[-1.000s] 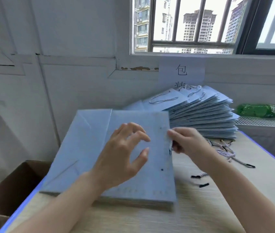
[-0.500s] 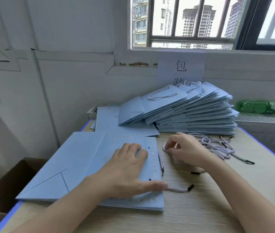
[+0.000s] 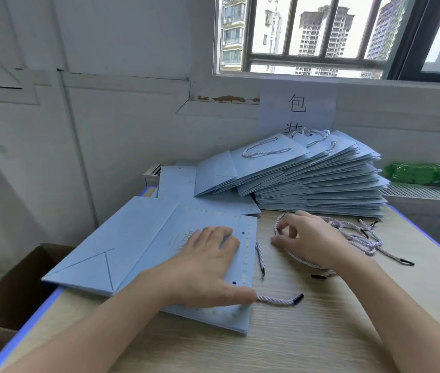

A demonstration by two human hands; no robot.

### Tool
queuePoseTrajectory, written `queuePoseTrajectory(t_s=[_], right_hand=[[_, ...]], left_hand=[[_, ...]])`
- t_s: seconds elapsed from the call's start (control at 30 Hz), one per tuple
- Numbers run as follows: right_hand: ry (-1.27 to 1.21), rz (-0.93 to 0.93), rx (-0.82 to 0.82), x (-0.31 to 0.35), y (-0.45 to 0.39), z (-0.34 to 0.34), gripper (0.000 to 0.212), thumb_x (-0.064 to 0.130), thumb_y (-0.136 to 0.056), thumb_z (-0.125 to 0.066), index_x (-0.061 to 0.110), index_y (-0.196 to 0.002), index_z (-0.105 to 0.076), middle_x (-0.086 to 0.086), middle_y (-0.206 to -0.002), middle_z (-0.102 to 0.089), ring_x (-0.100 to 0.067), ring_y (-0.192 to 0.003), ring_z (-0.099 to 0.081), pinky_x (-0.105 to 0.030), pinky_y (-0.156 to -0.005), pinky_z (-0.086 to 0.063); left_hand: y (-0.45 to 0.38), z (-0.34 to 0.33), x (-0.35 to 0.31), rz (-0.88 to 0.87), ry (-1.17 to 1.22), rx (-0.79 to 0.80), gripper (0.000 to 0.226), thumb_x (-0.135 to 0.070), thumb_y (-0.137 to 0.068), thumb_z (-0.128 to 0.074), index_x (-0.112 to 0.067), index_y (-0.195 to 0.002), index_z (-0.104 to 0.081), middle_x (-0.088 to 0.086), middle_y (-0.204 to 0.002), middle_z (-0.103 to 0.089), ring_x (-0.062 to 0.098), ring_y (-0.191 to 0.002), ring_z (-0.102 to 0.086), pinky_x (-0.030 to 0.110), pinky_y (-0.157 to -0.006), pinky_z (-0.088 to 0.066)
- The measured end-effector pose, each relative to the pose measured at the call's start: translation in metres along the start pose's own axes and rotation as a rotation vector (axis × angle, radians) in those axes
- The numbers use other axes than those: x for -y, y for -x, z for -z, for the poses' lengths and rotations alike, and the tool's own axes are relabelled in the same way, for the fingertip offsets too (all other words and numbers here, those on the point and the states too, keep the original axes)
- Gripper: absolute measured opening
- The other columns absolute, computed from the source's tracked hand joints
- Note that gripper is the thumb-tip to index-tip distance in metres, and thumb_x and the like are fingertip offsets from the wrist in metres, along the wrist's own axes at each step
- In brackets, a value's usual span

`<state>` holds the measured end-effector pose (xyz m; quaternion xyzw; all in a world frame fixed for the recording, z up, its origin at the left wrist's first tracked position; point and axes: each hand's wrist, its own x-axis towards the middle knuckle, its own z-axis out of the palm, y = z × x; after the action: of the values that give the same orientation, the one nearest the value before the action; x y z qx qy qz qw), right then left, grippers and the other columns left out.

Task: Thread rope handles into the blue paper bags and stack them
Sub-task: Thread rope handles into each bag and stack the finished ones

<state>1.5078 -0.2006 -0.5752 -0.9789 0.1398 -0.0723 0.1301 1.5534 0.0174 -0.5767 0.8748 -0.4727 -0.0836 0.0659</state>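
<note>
Head view: wooden table [image 3: 307,343] under a barred window [image 3: 318,36]. Left hand [image 3: 205,267] rests flat, fingers straight, on the near blue bag [image 3: 121,251]. Right hand [image 3: 310,238] pinches a rope [image 3: 279,224]. Finished stack [image 3: 321,181] sits far right.

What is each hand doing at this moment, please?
Left hand: fingers straight, pressing flat on the blue paper bag.
Right hand: fingers curled, holding a rope handle.

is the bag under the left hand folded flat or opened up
Folded flat: the blue bag lies flat on the table under the left hand.
</note>
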Motion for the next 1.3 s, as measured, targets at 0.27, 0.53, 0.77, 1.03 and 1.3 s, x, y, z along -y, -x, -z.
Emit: queuePoseTrajectory(t_s=[0.27, 0.53, 0.77, 1.03, 1.3], right_hand=[[0.053, -0.037, 0.104, -0.004, 0.01, 0.017, 0.006, 0.022, -0.084, -0.049, 0.019, -0.082, -0.053, 0.005, -0.079, -0.056, -0.012, -0.07, -0.049, -0.029, -0.061, -0.038], [-0.003, 0.057, -0.037, 0.011, 0.003, -0.004, 0.01, 0.021, -0.09, -0.052, 0.021, -0.096, -0.059, 0.011, -0.08, -0.046, -0.013, -0.083, -0.046, -0.028, -0.07, -0.04], [-0.032, 0.038, 0.103, 0.007, 0.011, 0.011, 0.006, 0.028, -0.077, -0.051, 0.025, -0.082, -0.053, 0.009, -0.078, -0.054, -0.008, -0.072, -0.048, -0.028, -0.06, -0.036], [-0.136, 0.212, 0.141, 0.021, 0.015, 0.003, 0.015, 0.038, -0.082, -0.068, 0.029, -0.086, -0.058, 0.009, -0.083, -0.055, -0.006, -0.074, -0.049, -0.018, -0.066, -0.039], [-0.457, 0.356, -0.035, 0.052, 0.029, 0.009, 0.02, 0.008, -0.084, -0.067, 0.024, -0.076, -0.06, 0.012, -0.072, -0.063, 0.005, -0.064, -0.056, -0.007, -0.065, -0.041]], left_hand=[[0.004, 0.009, 0.011, 0.049, -0.016, 0.046, 0.083, -0.065, -0.076, -0.041, -0.03, -0.147, -0.018, -0.011, -0.154, 0.007, 0.007, -0.14, 0.011, 0.036, -0.117, 0.001], [0.007, 0.014, 0.015, 0.141, -0.001, 0.11, 0.081, -0.071, -0.083, -0.046, -0.048, -0.147, -0.003, -0.008, -0.156, 0.01, 0.014, -0.143, 0.015, 0.039, -0.117, 0.001], [0.01, 0.017, 0.017, 0.127, 0.014, 0.13, 0.093, -0.068, -0.08, -0.053, -0.037, -0.149, 0.001, -0.013, -0.156, 0.012, 0.01, -0.143, 0.017, 0.035, -0.118, 0.005], [0.012, 0.018, 0.019, 0.148, -0.001, 0.145, 0.094, -0.068, -0.079, -0.055, -0.03, -0.149, -0.007, -0.012, -0.157, 0.01, 0.008, -0.143, 0.015, 0.038, -0.119, 0.005], [0.015, 0.025, 0.02, 0.229, -0.013, 0.196, 0.092, -0.073, -0.078, -0.049, -0.04, -0.149, -0.003, -0.009, -0.158, 0.011, 0.015, -0.145, 0.012, 0.048, -0.118, -0.004]])
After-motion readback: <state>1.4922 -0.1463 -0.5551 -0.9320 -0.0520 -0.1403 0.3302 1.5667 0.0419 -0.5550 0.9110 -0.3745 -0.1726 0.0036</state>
